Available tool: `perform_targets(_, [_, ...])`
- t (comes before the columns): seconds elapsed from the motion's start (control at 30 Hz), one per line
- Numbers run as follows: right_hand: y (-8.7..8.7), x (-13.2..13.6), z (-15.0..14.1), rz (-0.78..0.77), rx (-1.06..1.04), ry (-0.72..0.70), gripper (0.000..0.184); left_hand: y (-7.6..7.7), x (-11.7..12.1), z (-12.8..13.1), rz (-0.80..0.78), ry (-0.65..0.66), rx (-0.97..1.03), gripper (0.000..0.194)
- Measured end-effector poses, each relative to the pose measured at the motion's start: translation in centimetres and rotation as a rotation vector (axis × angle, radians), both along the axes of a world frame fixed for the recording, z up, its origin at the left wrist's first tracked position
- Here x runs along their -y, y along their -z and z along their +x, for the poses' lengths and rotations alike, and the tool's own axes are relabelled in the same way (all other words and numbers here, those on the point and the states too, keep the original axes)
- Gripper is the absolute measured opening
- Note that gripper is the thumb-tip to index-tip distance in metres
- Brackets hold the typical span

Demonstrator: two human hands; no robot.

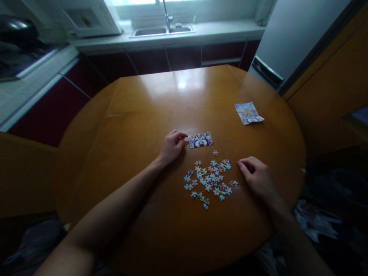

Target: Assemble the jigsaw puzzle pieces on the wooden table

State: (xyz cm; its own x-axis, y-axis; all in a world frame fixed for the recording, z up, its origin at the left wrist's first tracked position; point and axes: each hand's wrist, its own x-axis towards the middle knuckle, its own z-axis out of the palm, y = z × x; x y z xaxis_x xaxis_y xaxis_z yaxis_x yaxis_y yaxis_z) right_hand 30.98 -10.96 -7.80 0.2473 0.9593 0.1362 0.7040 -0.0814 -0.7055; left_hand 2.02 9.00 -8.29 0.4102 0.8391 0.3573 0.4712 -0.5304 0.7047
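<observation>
On the wooden table (155,99) lies a joined section of jigsaw puzzle (200,140), with a blue and white cartoon face on it. My left hand (172,145) rests at its left edge, fingertips at or very near the border, fingers partly stretched and thumb apart. Below the section is a loose spread of puzzle pieces (212,178), many light blue. One single piece (215,152) sits between the spread and the section. My right hand (255,174) lies right of the spread, fingers curled and thumb against the index finger; whatever it may pinch is hidden.
A creased printed sheet (248,113) with a colourful picture lies at the table's back right. Beyond the table stand a counter with a double sink (163,30) and a faucet (167,17). A pale fridge (284,38) is at the right, a stove (23,57) at the left.
</observation>
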Motion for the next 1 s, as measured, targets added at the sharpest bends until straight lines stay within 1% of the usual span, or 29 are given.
perform_targets(0.13, [-0.2,0.8,-0.5,0.054,-0.036,-0.007,0.017,0.0,0.0,0.0,0.0,0.001,0.003,0.027])
perform_targets(0.3, [-0.6,2.5,-1.4,0.094,-0.056,-0.021,0.012,0.1,0.0,0.0,0.008,0.006,-0.002,0.028])
perform_targets(0.5, [-0.9,4.4,-2.9,0.148,0.011,-0.039,0.007,0.3,-0.1,-0.1,0.015,0.004,-0.01,0.027])
perform_targets(0.57, [-0.8,4.9,-3.6,0.162,0.037,-0.045,0.011,0.3,-0.1,-0.1,0.014,0.004,-0.011,0.026])
perform_targets(0.77, [-0.3,5.9,-5.4,0.142,0.136,-0.097,0.034,0.0,0.0,0.0,0.013,0.0,-0.012,0.026])
perform_targets(0.83, [-0.2,5.9,-5.6,0.132,0.169,-0.103,0.035,0.0,-0.1,0.0,0.015,0.002,-0.014,0.026])
perform_targets(0.9, [-0.3,6.0,-5.7,0.13,0.179,-0.119,0.031,0.1,-0.1,-0.1,0.018,0.008,-0.012,0.025])
perform_targets(1.0, [-0.4,6.1,-5.8,0.14,0.179,-0.161,0.02,0.2,-0.1,-0.1,0.013,0.004,-0.014,0.026])
